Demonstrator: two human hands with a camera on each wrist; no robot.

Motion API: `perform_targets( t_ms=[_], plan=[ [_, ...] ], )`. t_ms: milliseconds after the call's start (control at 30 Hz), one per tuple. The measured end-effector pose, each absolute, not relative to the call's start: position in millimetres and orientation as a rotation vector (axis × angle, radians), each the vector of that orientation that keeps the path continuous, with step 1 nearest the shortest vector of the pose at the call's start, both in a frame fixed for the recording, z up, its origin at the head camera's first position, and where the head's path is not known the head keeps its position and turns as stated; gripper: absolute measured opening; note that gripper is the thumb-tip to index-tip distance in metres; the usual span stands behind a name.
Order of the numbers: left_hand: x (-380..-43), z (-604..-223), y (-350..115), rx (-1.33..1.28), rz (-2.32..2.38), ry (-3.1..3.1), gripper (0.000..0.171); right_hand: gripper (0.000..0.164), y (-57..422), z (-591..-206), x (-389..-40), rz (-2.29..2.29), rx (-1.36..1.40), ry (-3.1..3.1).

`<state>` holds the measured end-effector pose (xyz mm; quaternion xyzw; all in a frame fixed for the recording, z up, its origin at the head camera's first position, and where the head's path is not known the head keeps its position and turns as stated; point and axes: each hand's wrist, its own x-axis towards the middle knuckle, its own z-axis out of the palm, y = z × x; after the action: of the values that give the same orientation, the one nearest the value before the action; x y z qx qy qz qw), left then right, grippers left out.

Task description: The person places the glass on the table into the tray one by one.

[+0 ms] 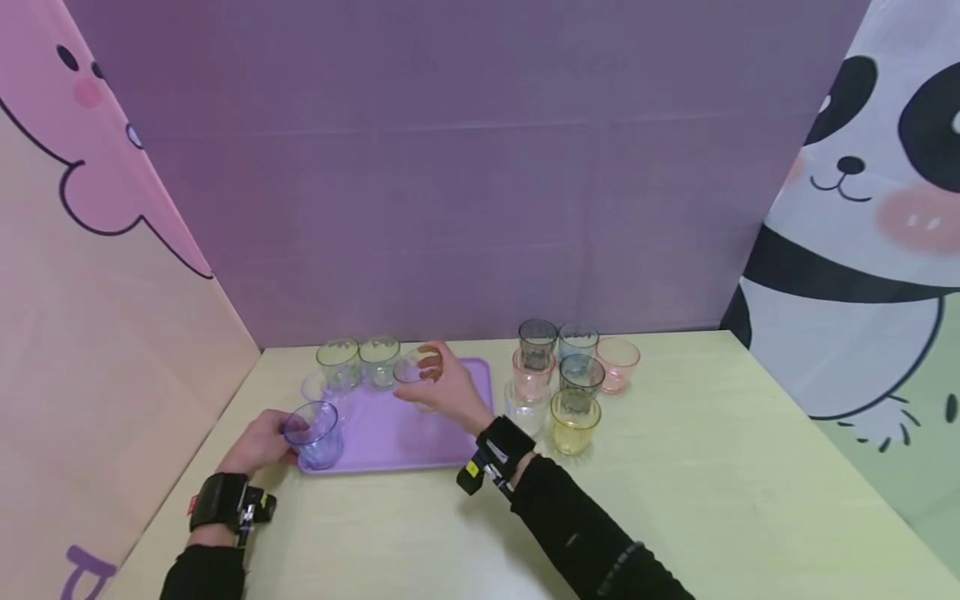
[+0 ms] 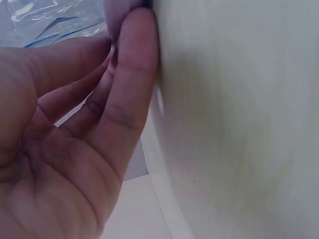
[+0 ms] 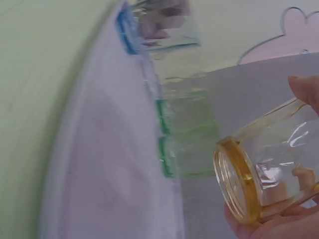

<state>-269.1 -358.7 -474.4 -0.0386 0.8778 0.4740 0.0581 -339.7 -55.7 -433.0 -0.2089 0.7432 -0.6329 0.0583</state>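
Observation:
A purple tray (image 1: 450,437) lies on the table, and my left hand (image 1: 258,442) is at its front left corner. In the left wrist view, that hand's thumb and fingers pinch the tray edge (image 2: 117,20). Just beside them stands a blue glass (image 1: 318,446) on the tray. My right hand (image 1: 450,390) grips a clear amber-tinted glass (image 3: 279,164) by its side, raised over the tray and tilted in the right wrist view. Two green-tinted glasses (image 1: 379,364) stand along the tray's back edge. A paler glass (image 1: 315,386) is behind the blue one.
Right of the tray is a cluster of several glasses, among them a yellow one (image 1: 574,429), a pink one (image 1: 618,367) and a dark grey one (image 1: 537,335); some look stacked. A purple backdrop (image 1: 450,208) rises behind the table (image 1: 712,475), with printed side panels left and right.

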Motion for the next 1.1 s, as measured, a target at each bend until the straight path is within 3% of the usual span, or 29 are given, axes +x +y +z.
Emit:
perform_targets(
  t_ms=[200, 500, 767, 1100],
  plan=[
    [-269, -474, -359, -0.115, 1.424, 2.661, 0.023, 0.082, -75, -446, -335, -1.815, -0.618, 2.285],
    [-269, -473, -359, -0.108, 1.403, 2.681, 0.021, 0.082, -103, -461, -338, -1.79, -0.477, 2.289],
    [-267, -472, -359, -0.123, 1.42, 2.675, 0.021, 0.079, -116, -470, -343, -1.665, -0.603, 2.45],
    [-267, -473, -359, -0.123, 1.432, 2.673, 0.021, 0.08, -127, -471, -344, -1.696, -0.504, 2.489]
  ],
)
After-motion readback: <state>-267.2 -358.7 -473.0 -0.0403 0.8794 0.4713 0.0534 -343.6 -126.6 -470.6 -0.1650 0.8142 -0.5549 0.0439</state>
